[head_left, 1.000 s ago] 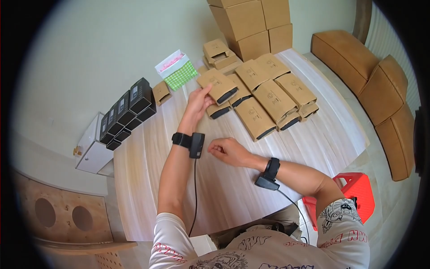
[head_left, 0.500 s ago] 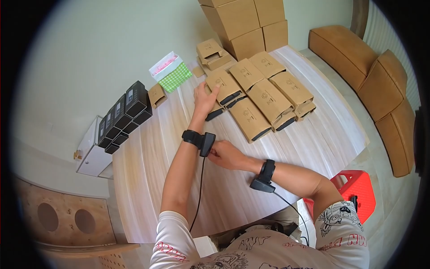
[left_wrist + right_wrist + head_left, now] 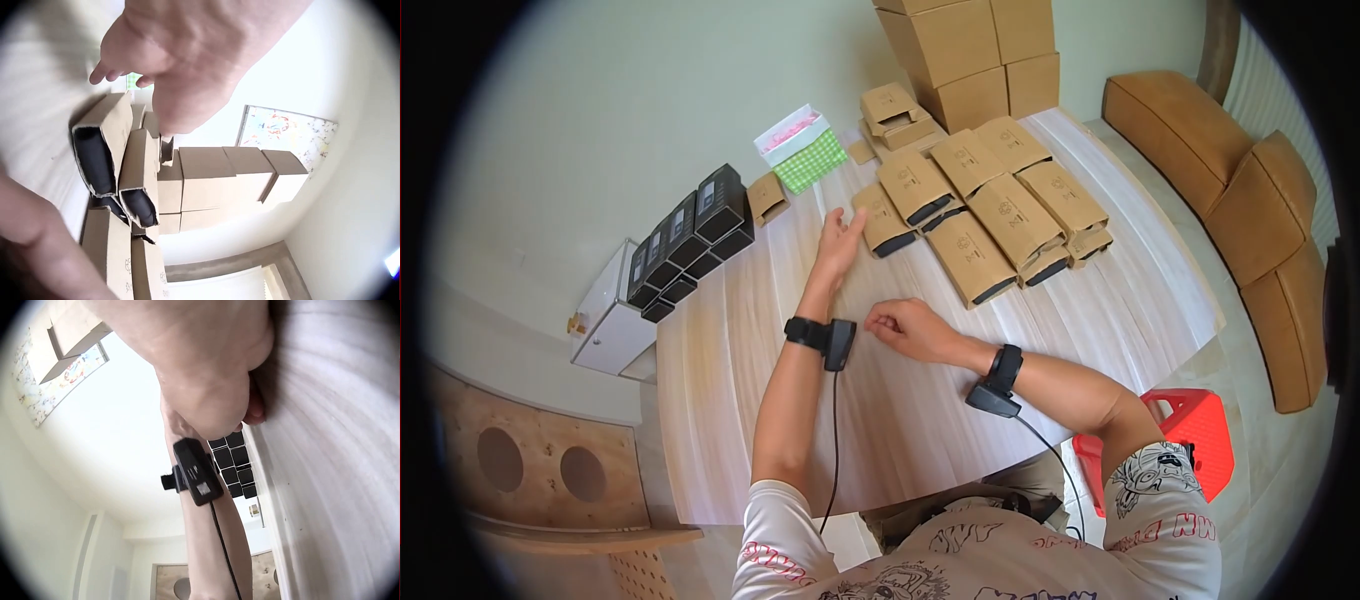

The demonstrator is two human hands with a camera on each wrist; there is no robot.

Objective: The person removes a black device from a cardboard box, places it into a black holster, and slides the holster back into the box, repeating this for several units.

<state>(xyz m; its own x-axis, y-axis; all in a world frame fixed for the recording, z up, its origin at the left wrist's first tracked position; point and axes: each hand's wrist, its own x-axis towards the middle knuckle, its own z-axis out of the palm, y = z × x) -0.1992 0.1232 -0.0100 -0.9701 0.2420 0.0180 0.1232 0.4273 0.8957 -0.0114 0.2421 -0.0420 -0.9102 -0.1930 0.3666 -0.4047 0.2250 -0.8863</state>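
Note:
In the head view my left hand [image 3: 838,245] is just left of the nearest flat brown carton [image 3: 880,222], fingers apart and holding nothing. Another carton [image 3: 915,185] lies behind it, partly on the stack, with a black item showing at its end. More such cartons [image 3: 970,257] lie to the right, some stacked. Above the cartons in the left wrist view is the same hand [image 3: 181,62], nothing in its grasp. My right hand [image 3: 912,330] rests on the wooden table [image 3: 900,430], its fingers loosely curled round nothing.
Black boxes [image 3: 690,235] are stacked at the left, beside a small open carton [image 3: 767,198] and a green checked box [image 3: 810,160]. Tall cardboard boxes [image 3: 965,50] stand at the back. A red stool [image 3: 1210,440] is at the lower right, a brown sofa [image 3: 1180,120] beyond the table.
My left hand first held a carton over the stack, then rested on it as it lay down. Now the hand has let go and moved left and down. My right hand remains near the same place.

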